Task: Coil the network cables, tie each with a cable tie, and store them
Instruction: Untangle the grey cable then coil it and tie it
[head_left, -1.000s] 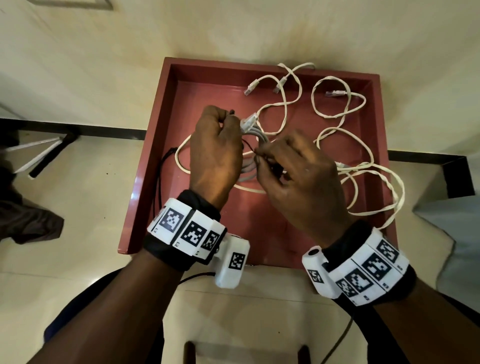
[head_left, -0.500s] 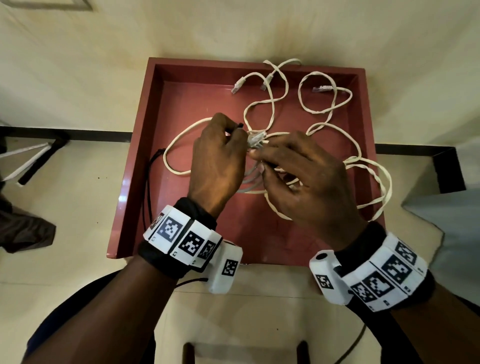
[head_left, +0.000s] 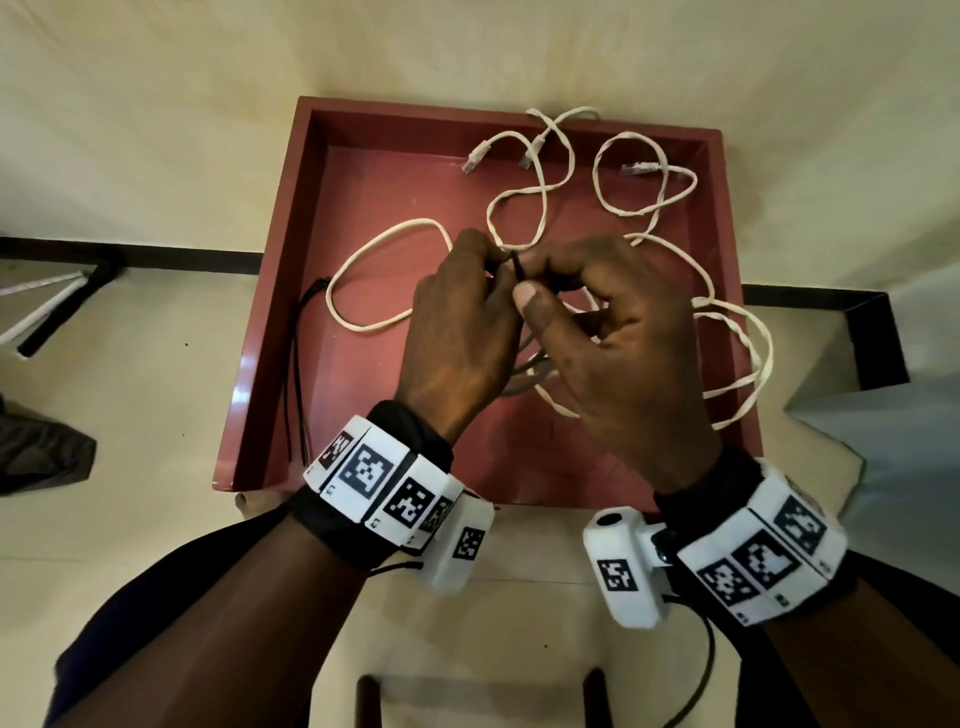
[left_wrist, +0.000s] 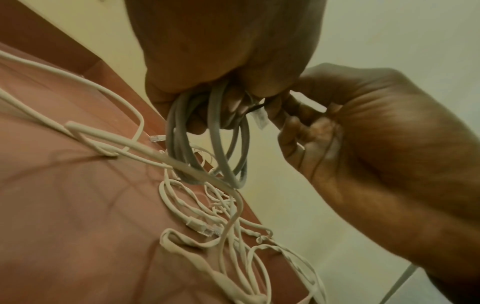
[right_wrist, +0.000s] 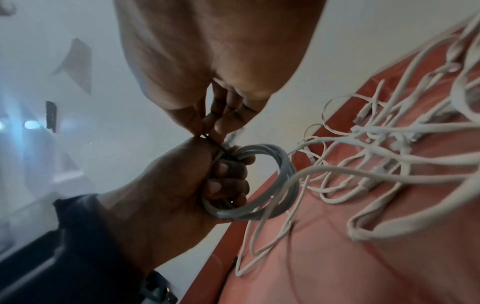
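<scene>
left hand has its fingers curled around a small coil of grey round network cable, held up above the shallow red-brown square tray. the coil hangs below the fist, clear in both wrist views. right hand is just beside it, thumb and fingertips touching the left hand's, pinching a thin black cable tie at the top of the coil. right wrist view shows the tie crossing the coil's strands, pinched between the right fingertips. can't tell whether the tie is looped closed. a clear plug of the grey cable sticks out beside the tie.

loose white flat network cables lie tangled over the tray's far and right part, one loop to the left of the hands, some strands draped over the right rim. their plugs lie near the far wall. spare black cable ties lie bunched along the tray's left inner wall. tray sits on a cream tiled floor. both wrists wear white marker-tagged bands.
</scene>
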